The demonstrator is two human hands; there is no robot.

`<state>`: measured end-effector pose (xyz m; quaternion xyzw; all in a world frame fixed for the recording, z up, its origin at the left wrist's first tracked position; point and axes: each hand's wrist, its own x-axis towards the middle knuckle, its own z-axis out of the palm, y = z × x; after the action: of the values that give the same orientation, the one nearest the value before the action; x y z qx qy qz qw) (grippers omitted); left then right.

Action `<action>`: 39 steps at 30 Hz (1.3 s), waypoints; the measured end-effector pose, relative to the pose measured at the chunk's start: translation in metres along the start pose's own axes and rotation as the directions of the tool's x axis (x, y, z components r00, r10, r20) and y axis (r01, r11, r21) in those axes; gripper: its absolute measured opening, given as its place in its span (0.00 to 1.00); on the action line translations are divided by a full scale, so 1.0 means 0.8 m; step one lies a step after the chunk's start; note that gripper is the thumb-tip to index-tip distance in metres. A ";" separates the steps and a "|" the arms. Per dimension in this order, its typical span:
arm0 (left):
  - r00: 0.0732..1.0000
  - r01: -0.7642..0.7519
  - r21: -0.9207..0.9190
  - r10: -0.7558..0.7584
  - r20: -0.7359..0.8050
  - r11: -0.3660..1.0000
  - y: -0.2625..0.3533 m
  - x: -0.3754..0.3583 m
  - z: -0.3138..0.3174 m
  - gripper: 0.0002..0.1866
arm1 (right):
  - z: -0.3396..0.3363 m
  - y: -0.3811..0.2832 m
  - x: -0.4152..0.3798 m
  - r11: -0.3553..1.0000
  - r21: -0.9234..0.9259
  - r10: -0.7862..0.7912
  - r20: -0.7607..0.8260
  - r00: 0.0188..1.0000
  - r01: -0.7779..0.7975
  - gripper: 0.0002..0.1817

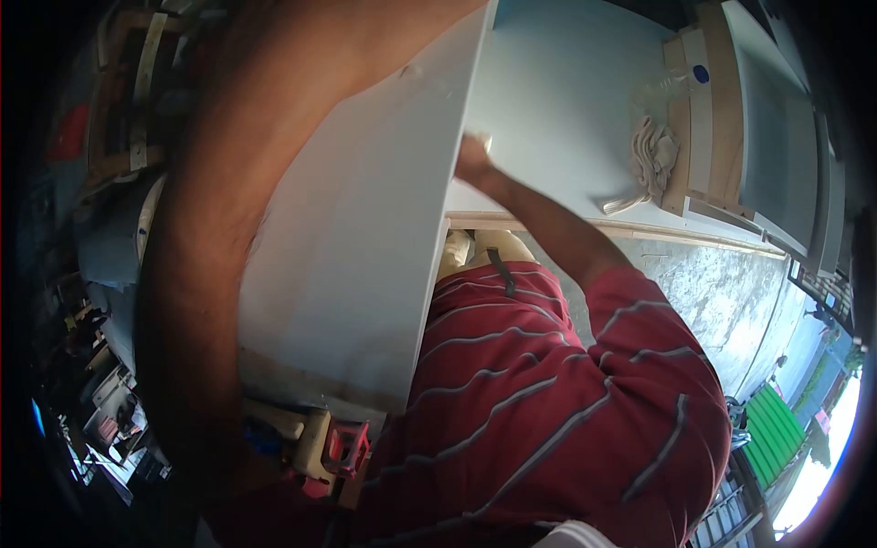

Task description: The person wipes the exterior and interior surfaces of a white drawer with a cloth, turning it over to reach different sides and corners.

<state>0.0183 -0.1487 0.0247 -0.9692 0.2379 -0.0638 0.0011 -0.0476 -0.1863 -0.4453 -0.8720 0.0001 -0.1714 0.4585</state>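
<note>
A large white panel (352, 228) stands on edge in front of me, its thin side towards the right. My left arm curves around the panel's left side and over its top, with the hand itself out of sight. My right hand (472, 157) is at the panel's right edge, its fingers closed and partly hidden. A small pale bit shows beside the fingers, too blurred to name. Behind and right of the panel lies a white work surface (557, 100). On its right side rest a crumpled beige cloth (654, 155) and a clear plastic bottle (665, 86) with a blue cap.
Wooden boards and white frame pieces (776, 128) stand at the far right. A wooden strip (585, 222) runs along the work surface's near edge. At lower left are a cream-coloured block (315, 446) and a red frame-like object (347, 447). Clutter fills the far left.
</note>
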 end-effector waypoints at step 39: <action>0.928 -0.359 -0.033 0.353 -0.121 0.933 -0.028 0.015 0.001 0.49 | -0.141 0.072 0.159 0.922 -0.382 0.022 0.211 0.977 0.062 0.11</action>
<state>0.0390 -0.1343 0.0258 -0.9045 0.4111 -0.1105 -0.0273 0.0475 -0.3299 -0.3950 -0.9584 -0.0236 -0.0789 0.2731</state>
